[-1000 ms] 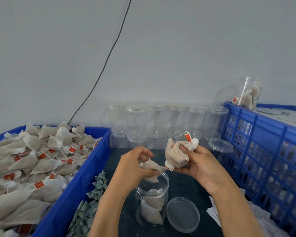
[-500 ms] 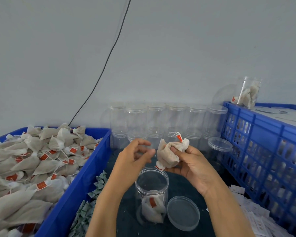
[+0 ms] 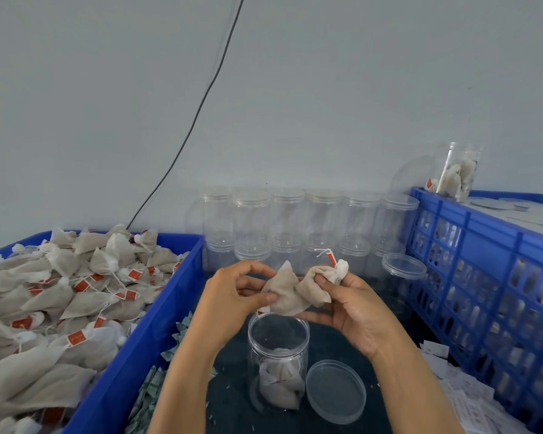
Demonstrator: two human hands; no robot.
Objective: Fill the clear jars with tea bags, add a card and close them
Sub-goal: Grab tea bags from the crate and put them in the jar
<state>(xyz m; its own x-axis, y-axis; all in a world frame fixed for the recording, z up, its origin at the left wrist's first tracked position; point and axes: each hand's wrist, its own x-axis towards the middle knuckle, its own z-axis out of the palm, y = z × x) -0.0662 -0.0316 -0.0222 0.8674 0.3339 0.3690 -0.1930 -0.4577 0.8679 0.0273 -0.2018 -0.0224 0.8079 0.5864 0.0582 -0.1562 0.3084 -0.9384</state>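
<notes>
**Filling the open jar with tea bags**

Open jar point(image 3: 278, 361) standing on the dark counter point(image 3: 323, 346), right under both hands. A few tea bags already at its bottom, lots of room left above them. Lid point(image 3: 336, 391) lying flat just beside the jar, on its right, touching or almost touching.

Left hand point(image 3: 232, 296) pinching one tea bag point(image 3: 284, 297) with thumb and fingers, just above the jar's mouth. Right hand point(image 3: 355, 305) curled around a small bunch of tea bags point(image 3: 325, 281), with a red tag point(image 3: 331, 259) and string sticking up on top.

Step in hand, by the look of it: dropping bags in, one at a time. Next move probably calls for pulling the one bag free of the bunch, holding it over the mouth and letting go. Strings may tangle, so a gentle pull. Card and lid likely come later.

Room for moving: narrow strip of counter only. Blue bin point(image 3: 157, 308) heaped with tea bags close on the left, its wall near the left arm. Blue crate point(image 3: 483, 277) close on the right. Rows of empty jars point(image 3: 286, 220) stacked behind, near the knuckles. Green folded papers point(image 3: 151, 389) by the bin, white cards point(image 3: 464, 402) by the crate. Best way in and out: straight up and down.
</notes>
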